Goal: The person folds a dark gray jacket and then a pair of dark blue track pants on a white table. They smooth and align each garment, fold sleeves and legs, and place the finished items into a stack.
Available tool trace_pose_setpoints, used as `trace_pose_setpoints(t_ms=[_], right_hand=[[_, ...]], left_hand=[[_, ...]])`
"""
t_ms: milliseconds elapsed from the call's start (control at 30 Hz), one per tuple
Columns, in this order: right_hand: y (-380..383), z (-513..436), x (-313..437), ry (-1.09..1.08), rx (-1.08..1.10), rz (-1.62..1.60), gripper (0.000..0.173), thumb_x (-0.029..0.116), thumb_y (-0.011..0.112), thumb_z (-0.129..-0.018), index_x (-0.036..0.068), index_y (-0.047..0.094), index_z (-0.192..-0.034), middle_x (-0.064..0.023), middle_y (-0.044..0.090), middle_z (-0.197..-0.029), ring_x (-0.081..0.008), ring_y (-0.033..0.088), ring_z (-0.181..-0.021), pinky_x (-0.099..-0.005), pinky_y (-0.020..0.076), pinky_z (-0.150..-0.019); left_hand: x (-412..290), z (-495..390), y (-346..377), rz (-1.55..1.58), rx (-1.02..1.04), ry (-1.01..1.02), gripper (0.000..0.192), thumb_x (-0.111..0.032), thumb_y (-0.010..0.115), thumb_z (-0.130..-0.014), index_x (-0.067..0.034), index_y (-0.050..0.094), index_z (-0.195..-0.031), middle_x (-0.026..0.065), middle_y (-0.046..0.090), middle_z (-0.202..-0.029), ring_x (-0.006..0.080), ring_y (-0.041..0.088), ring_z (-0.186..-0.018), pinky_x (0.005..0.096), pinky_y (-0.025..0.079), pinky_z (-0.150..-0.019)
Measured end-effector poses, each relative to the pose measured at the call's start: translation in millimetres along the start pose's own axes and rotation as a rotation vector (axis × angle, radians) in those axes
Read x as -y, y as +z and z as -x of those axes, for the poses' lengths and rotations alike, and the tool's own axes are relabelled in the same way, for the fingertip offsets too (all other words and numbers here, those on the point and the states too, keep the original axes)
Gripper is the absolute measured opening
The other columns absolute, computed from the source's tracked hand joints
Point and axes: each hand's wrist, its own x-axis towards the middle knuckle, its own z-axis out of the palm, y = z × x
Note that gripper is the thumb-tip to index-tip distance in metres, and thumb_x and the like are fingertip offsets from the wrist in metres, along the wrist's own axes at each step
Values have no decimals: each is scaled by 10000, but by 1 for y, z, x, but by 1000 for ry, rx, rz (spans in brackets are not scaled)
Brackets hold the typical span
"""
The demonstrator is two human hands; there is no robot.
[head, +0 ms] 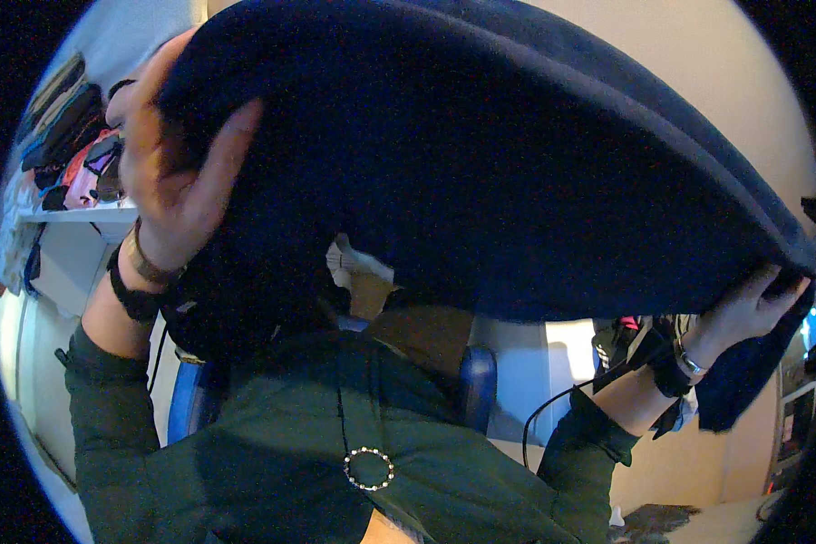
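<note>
A large dark navy cloth (462,170), apparently a garment, is spread across the view between my raised hands. At the upper left, my left hand (183,156) holds its edge, blurred, with the thumb in front of the fabric. My right hand (741,313) grips the cloth at the far right, where part of it hangs down below the wrist. Each wrist wears a black strap and a bracelet or watch. The cloth hides most of what lies in front of me.
Folded clothes (75,149) are stacked on a white shelf (88,216) at the left. Blue chair parts (479,384) show on both sides of my torso. More clothes (625,347) hang behind my right forearm, near a black cable (534,415).
</note>
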Motion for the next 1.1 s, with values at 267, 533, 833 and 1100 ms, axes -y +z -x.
trace_pose_setpoints(t_ms=[267,533,833,1100], right_hand=[[100,71,-63,49,559,-82,826,335,686,-961,-43,268,-1565,-234,335,-1608,-346,319,-1498,-393,204,-1247],[121,154,-59,208,1378,-6,611,282,744,-865,14,575,-1387,-265,648,-1286,-374,620,-1228,-404,481,-1045],[124,175,2,-113,1452,-345,542,164,732,-831,67,619,-1352,-211,663,-1286,-365,641,-1189,-410,496,-1045],[133,194,-6,-203,1508,-123,449,18,614,-803,147,732,-1216,-203,703,-1155,-375,682,-1055,-451,539,-959]], left_hand=[[132,-43,112,-111,487,153,1027,-109,836,-746,-38,241,-1581,239,411,-1541,354,411,-1424,407,336,-1194],[158,5,147,-308,1139,-102,800,-434,780,-803,-97,494,-1470,145,482,-1509,367,458,-1369,550,371,-1122],[86,65,34,-291,985,-178,697,-473,726,-880,-44,553,-1401,236,462,-1506,410,409,-1413,488,344,-1150],[109,94,-23,-98,799,-723,670,-259,797,-830,-84,550,-1428,198,637,-1311,298,627,-1178,376,477,-1030]])
